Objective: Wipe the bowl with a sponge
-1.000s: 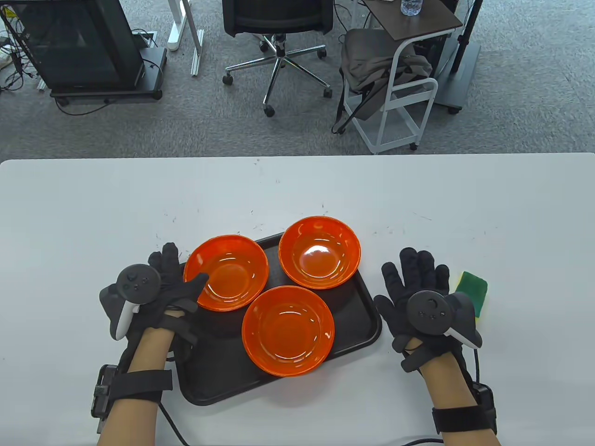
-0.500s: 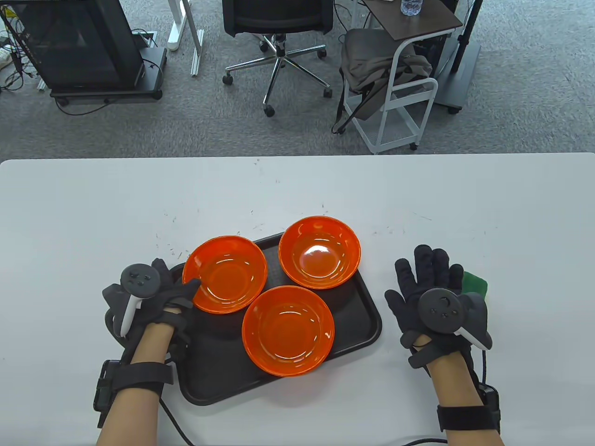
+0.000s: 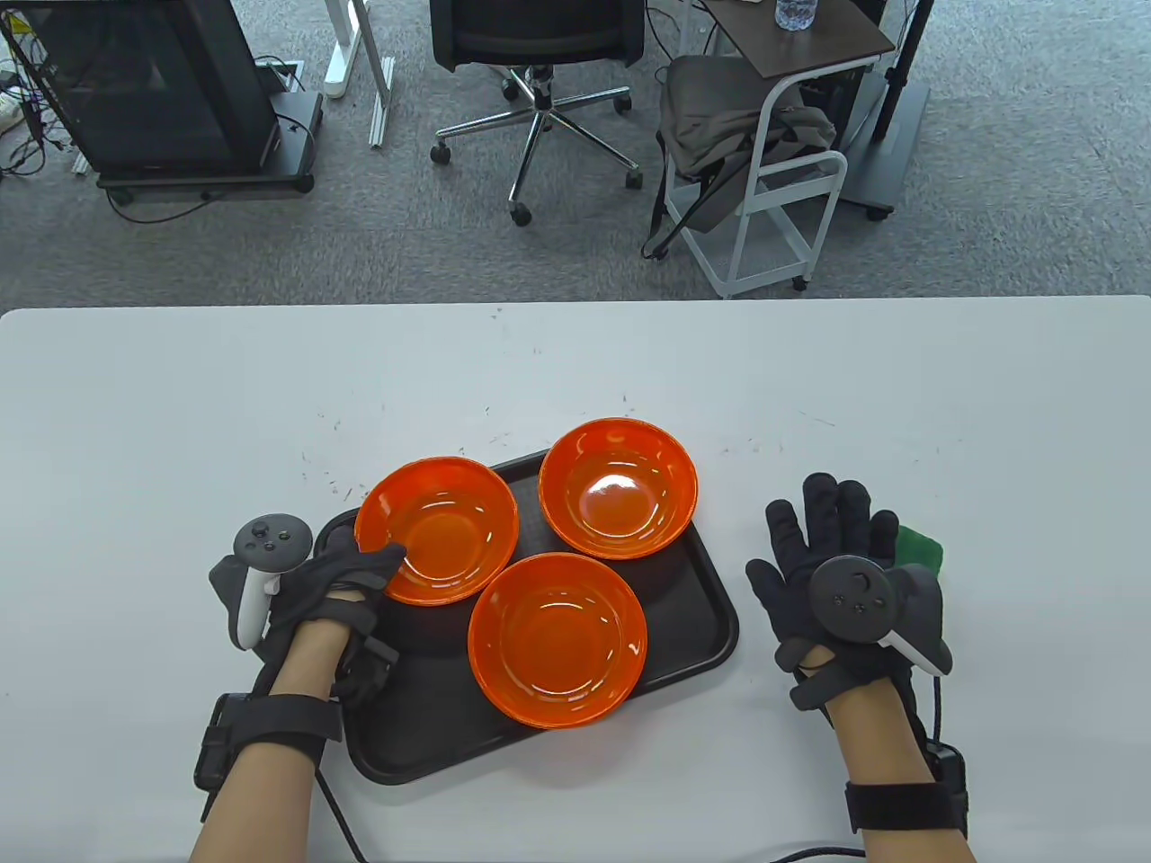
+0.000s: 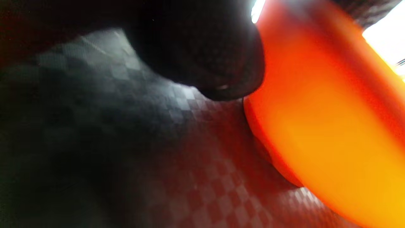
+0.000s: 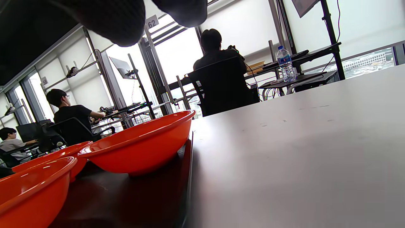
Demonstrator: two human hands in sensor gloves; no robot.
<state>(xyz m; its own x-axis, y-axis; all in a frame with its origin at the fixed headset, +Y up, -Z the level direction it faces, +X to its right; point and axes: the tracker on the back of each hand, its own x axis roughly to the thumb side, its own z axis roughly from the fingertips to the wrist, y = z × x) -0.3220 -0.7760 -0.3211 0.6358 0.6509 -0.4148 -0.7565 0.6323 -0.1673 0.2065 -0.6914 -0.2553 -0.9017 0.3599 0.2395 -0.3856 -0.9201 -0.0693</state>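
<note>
While three glossy orange plastic bowls sit on a black tray [image 3: 692, 643] with a fine checkered texture, the left hand [image 3: 333, 580] pinches the near-left rim of the left bowl [image 3: 441, 526], thumb over the lip. On the matte white desk [image 3: 575, 378], the right hand [image 3: 832, 566] lies flat with fingers spread, its grip partly covering the green sponge [image 3: 922, 547] just beside the tray. Two other bowls, the far one [image 3: 619, 487] and the near one [image 3: 557, 640], crowd the left bowl.
</note>
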